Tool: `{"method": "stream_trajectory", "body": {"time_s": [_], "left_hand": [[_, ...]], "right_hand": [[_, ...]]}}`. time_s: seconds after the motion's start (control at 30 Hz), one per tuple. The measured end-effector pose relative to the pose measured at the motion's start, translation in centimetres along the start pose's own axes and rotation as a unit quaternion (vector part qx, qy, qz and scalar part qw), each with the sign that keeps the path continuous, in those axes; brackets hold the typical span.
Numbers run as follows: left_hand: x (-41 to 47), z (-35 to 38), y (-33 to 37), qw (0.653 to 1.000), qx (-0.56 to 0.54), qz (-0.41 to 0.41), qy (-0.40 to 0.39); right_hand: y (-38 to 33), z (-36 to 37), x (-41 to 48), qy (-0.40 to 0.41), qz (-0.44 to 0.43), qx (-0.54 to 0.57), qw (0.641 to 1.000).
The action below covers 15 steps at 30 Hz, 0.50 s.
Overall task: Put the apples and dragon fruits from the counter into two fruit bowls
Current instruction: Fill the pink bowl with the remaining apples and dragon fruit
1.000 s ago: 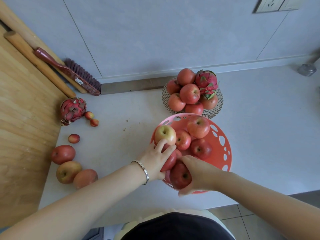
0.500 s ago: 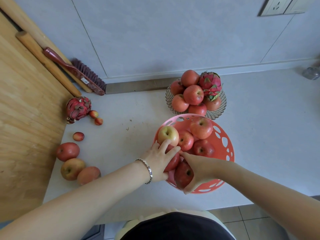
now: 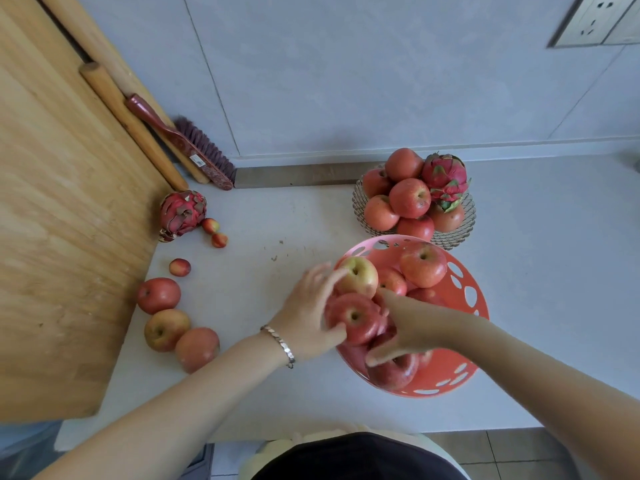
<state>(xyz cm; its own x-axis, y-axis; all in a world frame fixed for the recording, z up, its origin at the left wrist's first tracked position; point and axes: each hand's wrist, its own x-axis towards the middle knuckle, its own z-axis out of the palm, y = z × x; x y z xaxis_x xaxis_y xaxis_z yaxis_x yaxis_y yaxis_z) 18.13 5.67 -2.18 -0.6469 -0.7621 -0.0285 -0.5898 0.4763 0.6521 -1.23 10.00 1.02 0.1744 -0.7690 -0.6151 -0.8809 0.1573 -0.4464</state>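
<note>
Both hands over pink bowl [image 3: 467, 292], near centre. Left hand [image 3: 308, 317] cups red apple [image 3: 355, 318]; right hand [image 3: 408, 323] rests on fruit. Wire bowl [image 3: 464, 223] beyond, heaped. Three apples [image 3: 159, 295] and dragon fruit [image 3: 181, 214] left on worktop [image 3: 277, 220].

Left hand [image 3: 306, 318]: bare, forearm unsleeved | left wrist: silver flat-link bracelet [image 3: 280, 344], single strand, snug fit | right hand [image 3: 408, 329]: bare, no jewellery visible, forearm unsleeved | torso: black garment [image 3: 356, 459] over pale cream fabric [image 3: 273, 453] at bottom edge of view.
</note>
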Motion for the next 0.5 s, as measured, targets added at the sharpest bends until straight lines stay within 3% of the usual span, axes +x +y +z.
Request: {"method": "stream_trajectory", "body": {"time_s": [0.07,0.1,0.17,0.23,0.27,0.43,0.5], "left_hand": [[-1.2,-1.8,-1.8,0.991,0.057,-0.101,0.066],[-1.9,-2.5,-3.0,0.973,0.132,-0.182,0.047],[-4.1,-3.8,-5.4,0.899,0.257,-0.348,-0.069],[-6.4,-4.1,-7.2,0.840,0.294,-0.431,-0.150],[-7.3,-4.0,-8.0,0.828,0.299,-0.445,-0.164],[-9.3,-3.5,-9.7,0.842,0.282,-0.440,-0.136],[-9.0,-3.8,-9.8,0.870,0.221,-0.432,-0.087]], "right_hand": [[-1.1,-1.1,0.8,0.065,-0.028,0.014,0.997],[-1.6,-1.4,1.2,0.094,-0.046,0.014,0.994],[-3.2,-1.6,2.0,0.119,-0.084,0.019,0.989],[-4.5,-1.4,2.7,0.114,-0.111,0.007,0.987],[-5.0,-1.2,3.0,0.116,-0.119,-0.002,0.986],[-6.3,-0.4,4.0,0.123,-0.139,-0.013,0.983],[-6.3,-0.7,3.8,0.147,-0.149,-0.008,0.978]]}}
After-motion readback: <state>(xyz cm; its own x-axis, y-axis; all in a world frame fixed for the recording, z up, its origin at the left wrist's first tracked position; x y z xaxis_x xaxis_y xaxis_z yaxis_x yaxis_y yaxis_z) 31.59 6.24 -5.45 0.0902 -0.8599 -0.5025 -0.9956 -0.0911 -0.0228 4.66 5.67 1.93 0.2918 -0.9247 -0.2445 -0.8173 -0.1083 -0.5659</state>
